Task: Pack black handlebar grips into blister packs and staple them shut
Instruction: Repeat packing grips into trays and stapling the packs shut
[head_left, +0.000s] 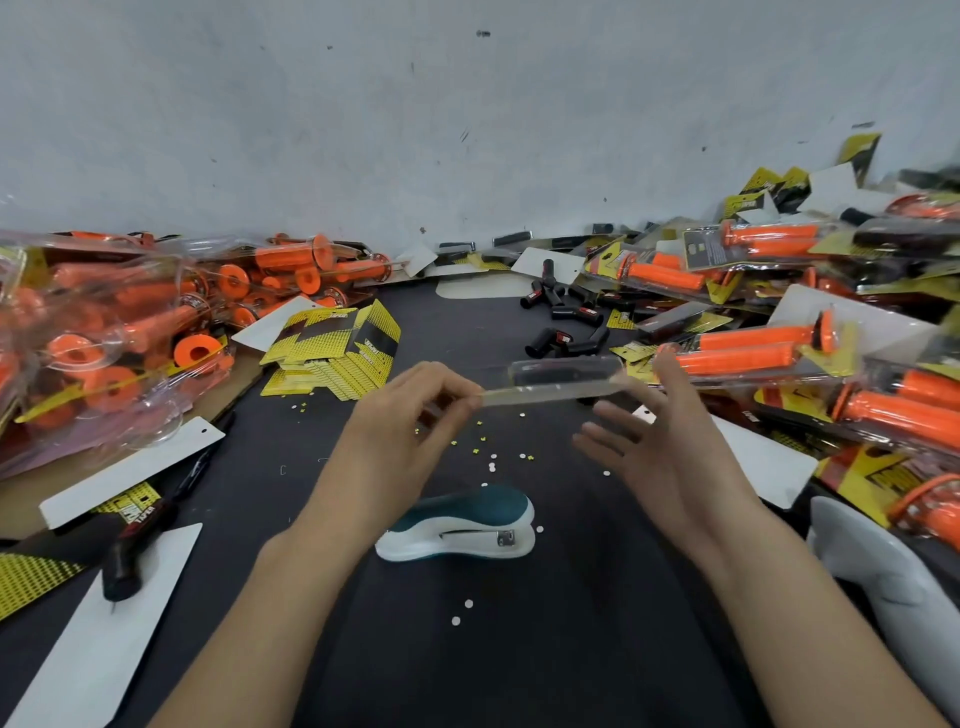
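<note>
I had the blister pack (561, 382) up off the tabletop (519, 649), held in the air over the middle. Its long axis ran left to right, roughly along the near edge, and the right end sat a touch higher. The left grip (405, 415) had the pack's left end pinched between thumb and fingertips, with the other fingers curled under. The right grip (670, 441) held nothing. Its fingers were spread and relaxed, palm turned inward, right beside the pack's right end, but I couldn't tell whether the forefinger touched the plastic. Something dark showed through the clear shell. It could have been a piece already loaded or just the tabletop behind it.

The loose handlebar grips (566, 312) lay scattered toward the far edge, beyond the pack and slightly right, which put them on the right grip's side. The stapler (462, 525) sat flat on the tabletop below the pack, between my two wrists, with its mouth facing right.

As I judged it, the free right grip was the one to make the next move, either forward for a piece or down for the stapler, while the left kept the pack level.
</note>
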